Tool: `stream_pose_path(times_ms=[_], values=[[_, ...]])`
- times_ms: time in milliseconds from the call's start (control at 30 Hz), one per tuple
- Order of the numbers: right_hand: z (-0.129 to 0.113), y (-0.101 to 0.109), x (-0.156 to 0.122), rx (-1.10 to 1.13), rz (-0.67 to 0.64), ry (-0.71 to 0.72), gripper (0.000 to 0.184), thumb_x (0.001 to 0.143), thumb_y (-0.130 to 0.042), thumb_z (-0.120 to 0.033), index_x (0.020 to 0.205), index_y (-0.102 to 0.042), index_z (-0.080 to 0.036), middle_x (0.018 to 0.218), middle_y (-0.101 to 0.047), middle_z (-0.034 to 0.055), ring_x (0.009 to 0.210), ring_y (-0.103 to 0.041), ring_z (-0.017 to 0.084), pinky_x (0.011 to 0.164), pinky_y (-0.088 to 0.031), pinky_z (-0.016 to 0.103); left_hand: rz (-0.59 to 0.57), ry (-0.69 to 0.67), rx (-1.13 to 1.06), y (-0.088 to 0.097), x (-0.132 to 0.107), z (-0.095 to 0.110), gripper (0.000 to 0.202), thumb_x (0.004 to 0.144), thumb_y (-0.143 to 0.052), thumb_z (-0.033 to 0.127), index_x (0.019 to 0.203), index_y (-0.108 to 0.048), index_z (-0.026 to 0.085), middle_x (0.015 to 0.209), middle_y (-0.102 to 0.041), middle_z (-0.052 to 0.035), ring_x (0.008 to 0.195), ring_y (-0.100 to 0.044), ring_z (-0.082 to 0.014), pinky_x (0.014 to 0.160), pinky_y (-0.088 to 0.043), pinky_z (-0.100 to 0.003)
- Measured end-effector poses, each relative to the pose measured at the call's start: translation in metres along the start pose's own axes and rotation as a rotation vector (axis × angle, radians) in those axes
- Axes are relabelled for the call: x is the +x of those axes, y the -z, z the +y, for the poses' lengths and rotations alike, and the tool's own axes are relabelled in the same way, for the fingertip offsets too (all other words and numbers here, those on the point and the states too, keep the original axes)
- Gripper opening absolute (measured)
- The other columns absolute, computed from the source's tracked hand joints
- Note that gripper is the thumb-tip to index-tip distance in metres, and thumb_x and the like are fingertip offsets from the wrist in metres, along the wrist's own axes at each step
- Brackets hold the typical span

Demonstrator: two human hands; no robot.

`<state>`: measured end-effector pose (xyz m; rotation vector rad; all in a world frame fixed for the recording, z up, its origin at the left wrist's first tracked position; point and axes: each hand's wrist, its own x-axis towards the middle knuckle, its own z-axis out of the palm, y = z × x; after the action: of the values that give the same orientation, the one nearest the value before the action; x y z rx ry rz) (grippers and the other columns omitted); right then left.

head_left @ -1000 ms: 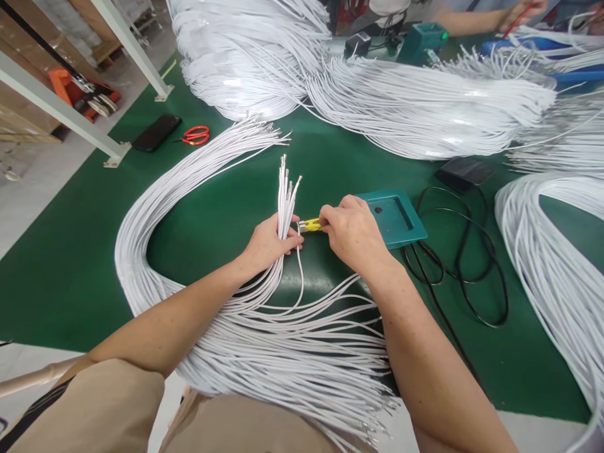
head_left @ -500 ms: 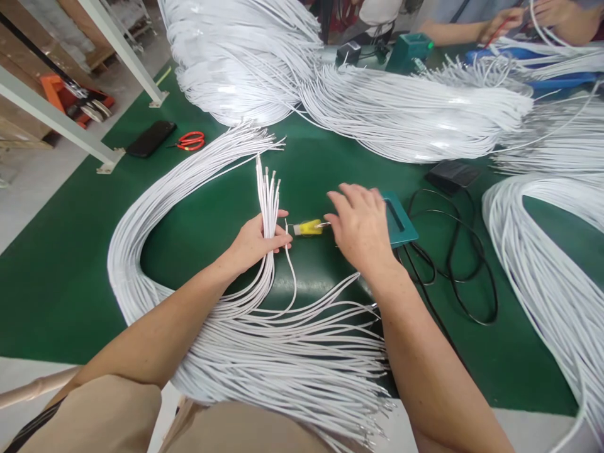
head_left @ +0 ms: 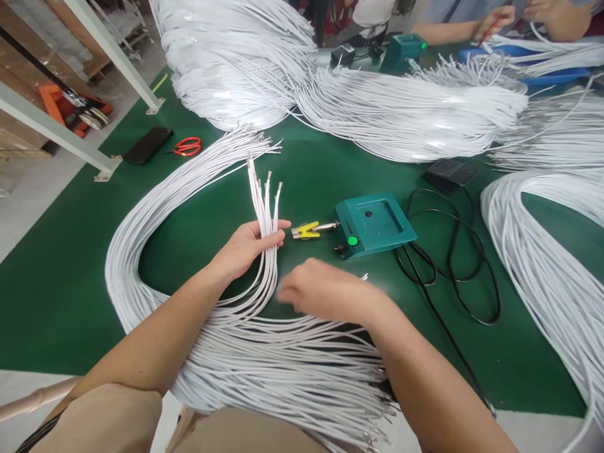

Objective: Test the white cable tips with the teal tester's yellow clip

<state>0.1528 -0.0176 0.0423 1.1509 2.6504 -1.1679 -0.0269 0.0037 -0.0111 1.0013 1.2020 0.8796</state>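
Note:
My left hand (head_left: 252,245) is closed round a small bunch of white cables (head_left: 268,217), their tipped ends standing up above the thumb. My right hand (head_left: 321,289) hovers over the table just right of that bunch, fingers curled and smeared by motion, so what they hold cannot be made out. Below both hands spreads a thick bundle of white cables (head_left: 283,365), its metal-tipped ends pointing right. Close to my left fingertips is a yellow clip-like piece (head_left: 306,231) on a metal rod, joined to a teal device (head_left: 375,220) with a glowing green button (head_left: 352,241).
Red-handled scissors (head_left: 187,146) and a black phone-like object (head_left: 148,145) lie at the back left by a metal post (head_left: 89,151). More white cable bundles (head_left: 415,116) line the back and right. A black cord (head_left: 455,251) loops beside the device. Across the table, another person's hands (head_left: 495,22) work.
My right hand has moved down and left from the teal device, uncovering it. The single cable that stood apart near my left fingertips no longer does. My left hand keeps its bunch.

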Motion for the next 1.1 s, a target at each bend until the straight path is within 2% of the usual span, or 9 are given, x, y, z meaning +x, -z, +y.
stream_pose_path(times_ms=[67,133,200,300,467,600,767,900,1100], values=[[0.01,0.011,0.004,0.12,0.23,-0.076,0.033,0.088,-0.048,-0.023,0.058,-0.061,-0.02,0.057,-0.06,0.0001,0.048,-0.045,0.01,0.051,-0.035,0.028,-0.005,-0.038,0.036,-0.004,-0.003,-0.001,0.045,0.065,-0.08,0.034,0.106,-0.069,0.017,0.079,-0.068,-0.0012,0.071,-0.06,-0.0125,0.072,-0.047,-0.026],[0.021,0.016,0.01,0.322,0.521,-0.16,0.02,0.088,-0.05,-0.027,0.077,-0.065,-0.02,0.063,-0.062,-0.0014,0.05,-0.047,0.009,0.052,-0.037,0.026,-0.017,-0.069,0.077,-0.01,-0.006,0.0,0.044,0.063,-0.082,0.033,0.101,-0.069,0.017,0.083,-0.069,-0.0017,0.072,-0.061,-0.0135,0.073,-0.048,-0.027],[0.03,0.017,0.015,0.569,0.674,-0.176,0.015,0.083,-0.057,-0.033,0.088,-0.064,-0.02,0.067,-0.062,-0.0029,0.049,-0.045,0.008,0.05,-0.037,0.024,-0.043,-0.085,0.123,-0.015,-0.009,0.001,0.04,0.061,-0.083,0.031,0.095,-0.068,0.017,0.082,-0.068,-0.0014,0.073,-0.061,-0.0136,0.073,-0.048,-0.027],[0.034,0.013,0.019,0.785,0.656,-0.137,0.016,0.078,-0.062,-0.033,0.079,-0.063,-0.017,0.068,-0.06,-0.0027,0.047,-0.043,0.006,0.046,-0.035,0.023,-0.082,-0.074,0.092,-0.02,-0.011,0.002,0.033,0.067,-0.079,0.033,0.091,-0.065,0.016,0.078,-0.068,-0.0011,0.072,-0.062,-0.0134,0.073,-0.048,-0.028],[0.029,0.007,0.023,0.892,0.59,-0.079,0.014,0.075,-0.065,-0.03,0.073,-0.063,-0.016,0.066,-0.06,-0.0014,0.054,-0.048,0.008,0.049,-0.036,0.023,-0.065,-0.091,-0.148,-0.021,-0.01,0.002,0.027,0.071,-0.077,0.03,0.084,-0.059,0.016,0.077,-0.064,0.0004,0.074,-0.062,-0.0112,0.069,-0.046,-0.023],[0.024,0.006,0.024,0.859,0.563,-0.079,0.016,0.077,-0.064,-0.032,0.072,-0.065,-0.016,0.068,-0.062,-0.0008,0.054,-0.047,0.008,0.051,-0.037,0.023,0.019,-0.124,-0.085,-0.02,-0.009,0.001,0.031,0.066,-0.08,0.028,0.078,-0.054,0.017,0.067,-0.059,0.004,0.064,-0.057,-0.0093,0.063,-0.043,-0.022],[0.026,0.005,0.024,0.832,0.582,-0.087,0.016,0.077,-0.061,-0.03,0.071,-0.066,-0.016,0.068,-0.063,-0.0004,0.054,-0.044,0.008,0.052,-0.035,0.024,0.079,-0.117,0.0,-0.02,-0.01,0.001,0.032,0.063,-0.081,0.028,0.078,-0.054,0.017,0.07,-0.06,0.005,0.059,-0.054,-0.0073,0.062,-0.043,-0.023],[0.028,0.001,0.027,1.081,0.517,-0.09,0.015,0.074,-0.063,-0.03,0.07,-0.066,-0.015,0.062,-0.058,-0.0017,0.051,-0.041,0.007,0.051,-0.032,0.023,0.076,-0.114,-0.013,-0.019,-0.009,0.002,0.032,0.063,-0.08,0.026,0.078,-0.053,0.017,0.074,-0.062,0.004,0.06,-0.056,-0.0078,0.061,-0.043,-0.023],[0.029,-0.006,0.035,1.454,0.459,-0.11,0.019,0.067,-0.065,-0.023,0.054,-0.053,-0.017,0.05,-0.043,-0.0057,0.047,-0.037,0.006,0.046,-0.03,0.022,0.024,-0.164,0.004,-0.018,-0.01,0.003,0.031,0.069,-0.077,0.025,0.078,-0.048,0.017,0.076,-0.065,0.0017,0.065,-0.061,-0.0099,0.06,-0.044,-0.023]])
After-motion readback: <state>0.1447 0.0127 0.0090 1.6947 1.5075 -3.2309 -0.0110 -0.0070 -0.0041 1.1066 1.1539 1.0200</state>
